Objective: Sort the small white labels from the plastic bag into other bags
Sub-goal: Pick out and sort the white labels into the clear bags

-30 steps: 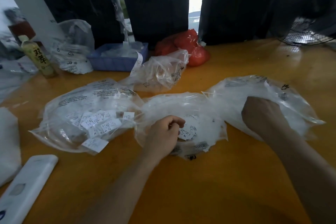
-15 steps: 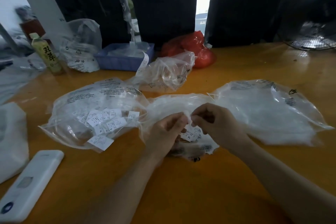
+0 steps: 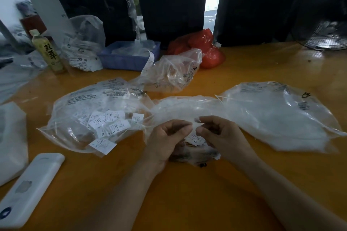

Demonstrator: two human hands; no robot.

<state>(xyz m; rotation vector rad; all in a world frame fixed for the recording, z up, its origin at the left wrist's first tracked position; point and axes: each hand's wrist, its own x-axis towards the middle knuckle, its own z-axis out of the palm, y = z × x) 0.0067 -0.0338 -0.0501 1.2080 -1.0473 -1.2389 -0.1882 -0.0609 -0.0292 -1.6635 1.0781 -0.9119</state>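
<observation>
Three clear bags on table (image 3: pixel 187 202): left bag (image 3: pixel 90 110) holds about ten labels (image 3: pixel 107 122), middle bag (image 3: pixel 187 107) few, right bag (image 3: pixel 277 118) unclear. Left hand (image 3: pixel 169 137), right hand (image 3: pixel 219 135) both curled, pinching something small; cannot tell what.

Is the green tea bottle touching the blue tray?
Apart. The head view shows the bottle standing well left of the blue tray, with a crumpled clear bag between them.
</observation>
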